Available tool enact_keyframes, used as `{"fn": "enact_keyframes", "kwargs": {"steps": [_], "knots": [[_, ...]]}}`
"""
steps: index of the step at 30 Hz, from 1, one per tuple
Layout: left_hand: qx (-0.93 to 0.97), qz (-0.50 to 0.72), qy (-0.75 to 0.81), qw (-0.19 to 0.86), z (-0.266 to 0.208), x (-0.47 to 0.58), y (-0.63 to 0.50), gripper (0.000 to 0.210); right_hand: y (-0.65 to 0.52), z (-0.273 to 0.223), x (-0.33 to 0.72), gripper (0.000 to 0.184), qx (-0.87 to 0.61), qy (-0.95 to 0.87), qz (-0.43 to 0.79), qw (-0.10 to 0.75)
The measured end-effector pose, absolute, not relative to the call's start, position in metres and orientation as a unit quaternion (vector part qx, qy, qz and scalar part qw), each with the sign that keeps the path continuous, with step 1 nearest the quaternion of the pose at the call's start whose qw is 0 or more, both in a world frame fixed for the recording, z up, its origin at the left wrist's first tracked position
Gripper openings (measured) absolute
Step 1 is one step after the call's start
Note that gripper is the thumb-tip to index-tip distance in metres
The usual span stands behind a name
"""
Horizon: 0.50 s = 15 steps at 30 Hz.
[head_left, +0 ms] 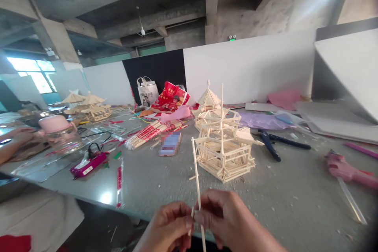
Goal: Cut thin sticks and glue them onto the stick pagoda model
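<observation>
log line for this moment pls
left hand: pinches thin wooden stick | right hand: pinches same stick | stick: upright | wooden model: on table behind, untouched

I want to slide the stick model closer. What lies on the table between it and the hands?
In the head view, only bare grey table separates the stick model from the hands; the held stick rises beside it.

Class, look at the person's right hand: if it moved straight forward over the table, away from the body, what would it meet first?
Probably the wooden stick pavilion model, standing just beyond the right hand; depth is uncertain.
</observation>
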<state>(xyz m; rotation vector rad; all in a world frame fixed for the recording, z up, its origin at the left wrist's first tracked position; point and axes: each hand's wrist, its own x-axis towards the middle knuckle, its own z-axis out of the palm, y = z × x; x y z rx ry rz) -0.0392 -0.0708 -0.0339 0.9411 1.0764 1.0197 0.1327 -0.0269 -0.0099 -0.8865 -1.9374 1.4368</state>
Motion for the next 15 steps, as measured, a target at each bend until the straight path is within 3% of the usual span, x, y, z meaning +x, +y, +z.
{"fn": "enact_keyframes", "kwargs": {"steps": [6, 15], "knots": [[0.343, 0.476, 0.473, 0.657, -0.031, -0.032, -0.076, 0.026, -0.002, -0.009, 0.115, 0.029, -0.304, -0.656, 0.633, 0.277], [0.346, 0.450, 0.518, 0.639, -0.023, -0.027, -0.069, 0.028, 0.009, -0.023, 0.119, 0.042, -0.310, -0.625, 0.664, 0.269]]}}
